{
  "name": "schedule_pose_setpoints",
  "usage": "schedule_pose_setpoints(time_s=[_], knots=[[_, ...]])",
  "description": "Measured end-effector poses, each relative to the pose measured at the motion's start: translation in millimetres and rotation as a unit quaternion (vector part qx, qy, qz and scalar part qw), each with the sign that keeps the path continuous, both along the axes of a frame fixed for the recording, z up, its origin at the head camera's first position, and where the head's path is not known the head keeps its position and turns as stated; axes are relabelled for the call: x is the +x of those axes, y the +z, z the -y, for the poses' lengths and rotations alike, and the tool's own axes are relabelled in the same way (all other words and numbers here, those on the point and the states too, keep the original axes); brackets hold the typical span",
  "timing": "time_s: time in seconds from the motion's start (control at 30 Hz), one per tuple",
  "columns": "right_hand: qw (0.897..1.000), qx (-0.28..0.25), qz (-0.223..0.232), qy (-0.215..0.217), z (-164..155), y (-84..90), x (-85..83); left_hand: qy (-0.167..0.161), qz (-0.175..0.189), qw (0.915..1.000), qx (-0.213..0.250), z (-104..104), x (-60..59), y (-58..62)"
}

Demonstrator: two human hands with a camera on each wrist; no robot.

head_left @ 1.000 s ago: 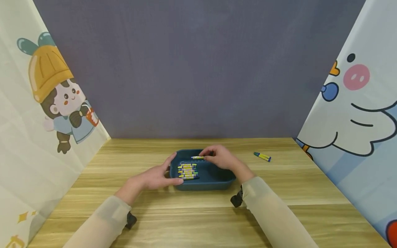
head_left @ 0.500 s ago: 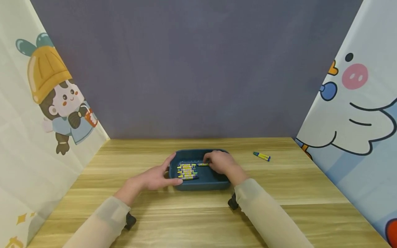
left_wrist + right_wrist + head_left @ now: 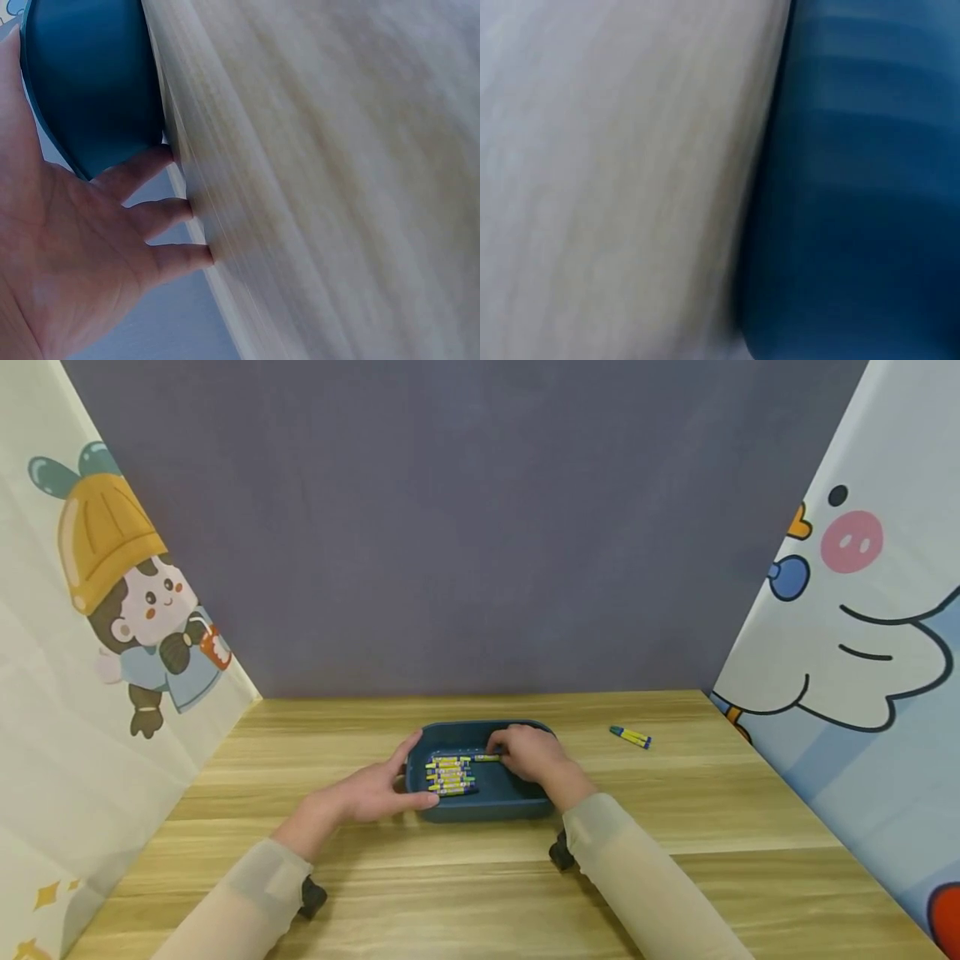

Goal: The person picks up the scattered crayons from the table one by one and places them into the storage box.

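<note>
A dark blue tray (image 3: pixel 491 809) sits mid-table and holds a row of several yellow-and-blue crayons (image 3: pixel 450 775). My left hand (image 3: pixel 375 790) cups the tray's left end, thumb along the near rim; in the left wrist view the palm (image 3: pixel 67 247) lies against the tray wall (image 3: pixel 90 82) with fingers straight. My right hand (image 3: pixel 525 753) reaches into the tray and pinches one crayon (image 3: pixel 486 758) at the far end of the row. The right wrist view shows only the blurred tray wall (image 3: pixel 855 187) and table (image 3: pixel 615 180).
One more yellow-and-blue crayon (image 3: pixel 630 737) lies on the wooden table (image 3: pixel 675 810) to the right of the tray. Cartoon-printed cloth panels stand at the left (image 3: pixel 112 635) and right (image 3: pixel 862 635), with a grey backdrop (image 3: pixel 480 527) behind.
My right hand has lowered the crayon from above the tray's far rim down into the tray, beside the row. The left hand has stayed on the tray.
</note>
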State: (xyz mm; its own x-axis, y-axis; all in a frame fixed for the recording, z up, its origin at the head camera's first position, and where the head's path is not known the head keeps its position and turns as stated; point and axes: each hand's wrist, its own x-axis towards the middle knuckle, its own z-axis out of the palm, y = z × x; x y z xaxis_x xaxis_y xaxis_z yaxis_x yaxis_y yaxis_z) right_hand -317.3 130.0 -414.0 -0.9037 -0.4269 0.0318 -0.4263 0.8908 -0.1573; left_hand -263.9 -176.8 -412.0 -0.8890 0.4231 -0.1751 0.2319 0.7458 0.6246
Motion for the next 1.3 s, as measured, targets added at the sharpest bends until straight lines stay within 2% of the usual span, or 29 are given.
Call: schedule_pose_setpoints(time_s=[0.13,0.27,0.37,0.47,0.63,0.77,0.93,1.13,1.3], knots=[[0.999,-0.029,0.01,0.009,-1.4,2.6,0.8,0.0,-0.001,1.0,0.001,0.8,0.4,-0.2],[0.994,-0.106,0.011,0.034,-12.1,10.8,-2.0,-0.001,0.001,1.0,-0.001,1.2,0.1,-0.6],[0.983,-0.181,0.003,0.037,-29.9,16.6,-7.4,-0.001,0.002,1.0,-0.002,0.6,0.0,-0.8],[0.97,-0.244,0.005,0.012,-54.9,20.8,-11.0,-0.002,0.003,1.0,-0.001,-0.2,0.2,-0.7],[0.953,-0.3,0.029,-0.029,-106.5,19.0,-15.6,-0.001,0.003,1.0,0.001,-0.1,0.8,0.3],[0.951,-0.302,0.05,-0.051,-148.8,5.4,-19.5,-0.001,0.007,1.0,0.006,-0.2,1.9,0.7],[0.958,-0.271,0.052,-0.079,-191.1,-8.7,-18.5,-0.003,0.011,0.9999,0.01,-0.9,2.6,0.4],[0.966,-0.232,0.026,-0.113,-221.8,-13.8,-9.3,-0.004,0.011,0.9999,0.01,-1.1,3.0,0.1],[0.967,-0.221,0.017,-0.123,-236.3,-17.5,-7.1,-0.004,0.012,0.9999,0.008,-0.2,2.6,-0.2]])
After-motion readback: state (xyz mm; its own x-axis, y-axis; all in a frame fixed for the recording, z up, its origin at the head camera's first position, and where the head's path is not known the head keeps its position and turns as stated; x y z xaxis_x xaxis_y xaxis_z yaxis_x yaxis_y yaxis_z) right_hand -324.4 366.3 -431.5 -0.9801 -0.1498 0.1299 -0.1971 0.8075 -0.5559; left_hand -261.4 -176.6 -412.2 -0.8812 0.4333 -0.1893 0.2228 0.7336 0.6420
